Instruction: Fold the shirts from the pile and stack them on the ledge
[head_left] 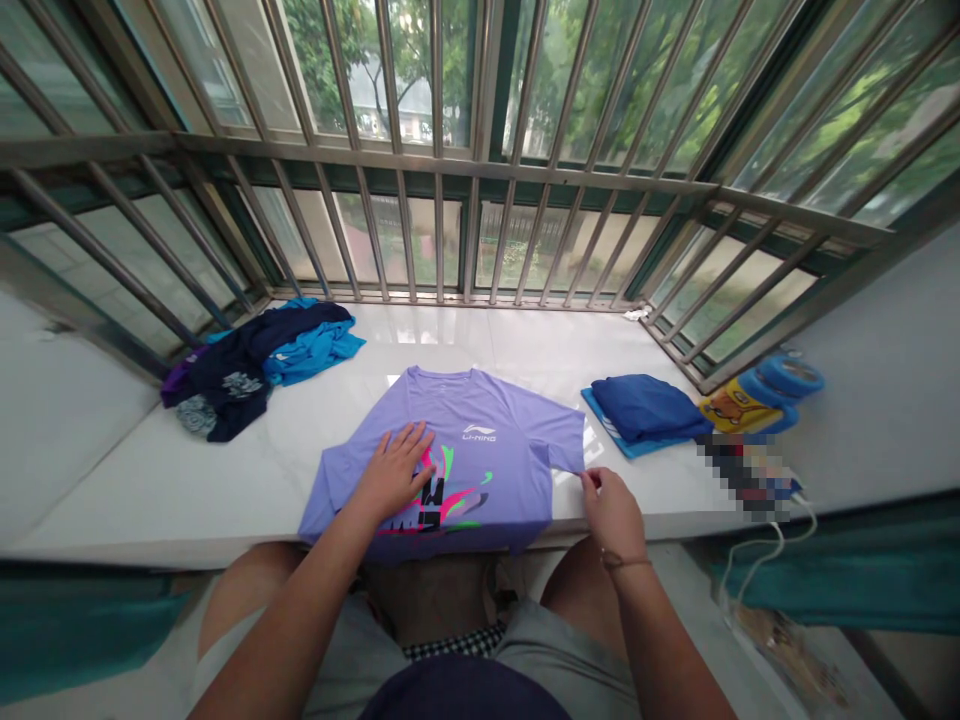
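Head view: A purple T-shirt [517, 480] lies spread, front up, on the white surface [487, 335]. Collar points toward the window; the lower part reaches the near edge and droops over it. Chest carries a white "LI-NING" logo [479, 434] and, below it, a pink, green and black print [450, 505].

Left hand [396, 468]: palm down on the shirt, partly over the print; fingers extended, slightly spread, gripping nothing. Right hand [613, 515]: thumb and index finger narrowed to a pinch on the hem of the sleeve at the right; a thin bracelet [626, 562] sits at the wrist.

Surroundings: on the left, a loose pile of clothes [251, 360] in navy, bright blue and some purple, well apart from the shirt. On the right, a folded blue stack [649, 405], near the sleeve. Just beside the stack, a yellow-and-blue bottle [739, 400] and a pixelated item [750, 475], contents unreadable. Metal bars [436, 80] stand behind the surface.
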